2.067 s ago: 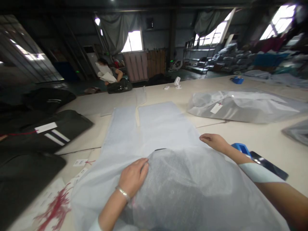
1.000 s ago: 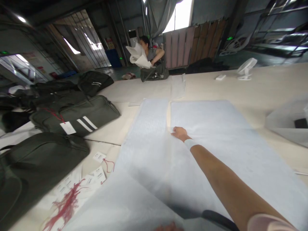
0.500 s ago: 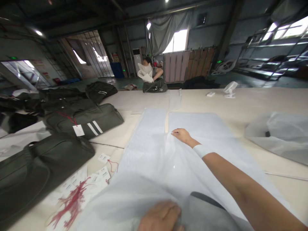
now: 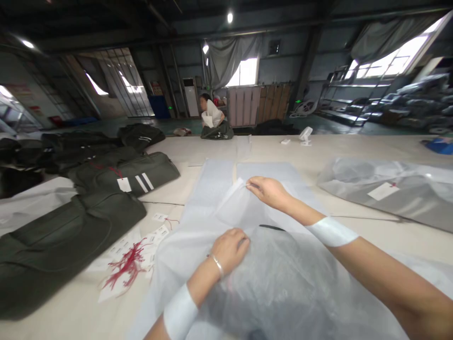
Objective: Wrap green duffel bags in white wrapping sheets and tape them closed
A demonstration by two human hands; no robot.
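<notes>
A translucent plastic bag (image 4: 272, 269) with a dark item inside lies in front of me. My right hand (image 4: 269, 191) pinches its far edge between thumb and fingertips, lifting a fold of the film. My left hand (image 4: 230, 250) is on the near part of the plastic bag, fingers curled together against the film; their tips are partly hidden. Flat whitish plastic sheets (image 4: 269, 169) are spread beneath and beyond it. White bands wrap both forearms.
Dark green duffel bags (image 4: 155, 174) fill the left side. White hang tags with red strings (image 4: 129, 264) lie beside them. A bagged item with a tag (image 4: 385, 189) is on the right. A small white fan (image 4: 305, 136) stands at the back. Across the table is another person (image 4: 211, 115).
My left hand has moved forward and up over the plastic bag. My right hand has raised the pinched edge slightly, and more of the dark item shows within. The view has turned rightward.
</notes>
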